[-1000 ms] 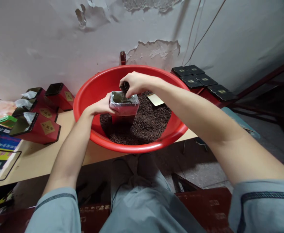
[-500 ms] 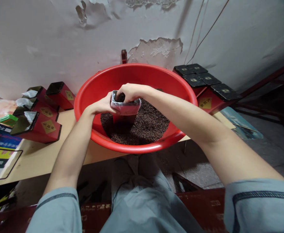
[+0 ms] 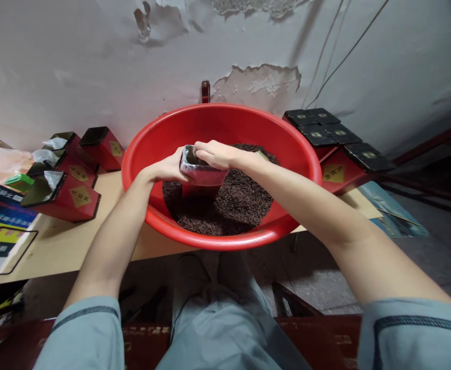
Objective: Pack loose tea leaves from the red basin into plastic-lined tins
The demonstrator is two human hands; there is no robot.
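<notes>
My left hand (image 3: 169,167) grips the left side of an open red tin (image 3: 201,192) with a clear plastic bag liner (image 3: 194,169) folded over its rim. The tin stands upright in a large red basin (image 3: 229,240), amid dark loose-leaf tea (image 3: 244,198). My right hand (image 3: 214,154) lies over the tin's right rim, its fingers bent at the bag's edge. Its fingertips are partly hidden, but they appear closed on the bag. The tin's dark mouth shows between my hands; how full it is I cannot tell.
Several open red tins (image 3: 79,195) with plastic bags lie on the wooden table (image 3: 61,241) to the left. Several tins with black lids (image 3: 320,134) stand to the right. Behind the basin is a peeling wall (image 3: 163,67). A pale piece (image 3: 263,155) shows behind my right forearm.
My right hand has come up out of the tin's mouth onto its right rim. My left hand keeps its hold on the tin. The whole view has shifted slightly.
</notes>
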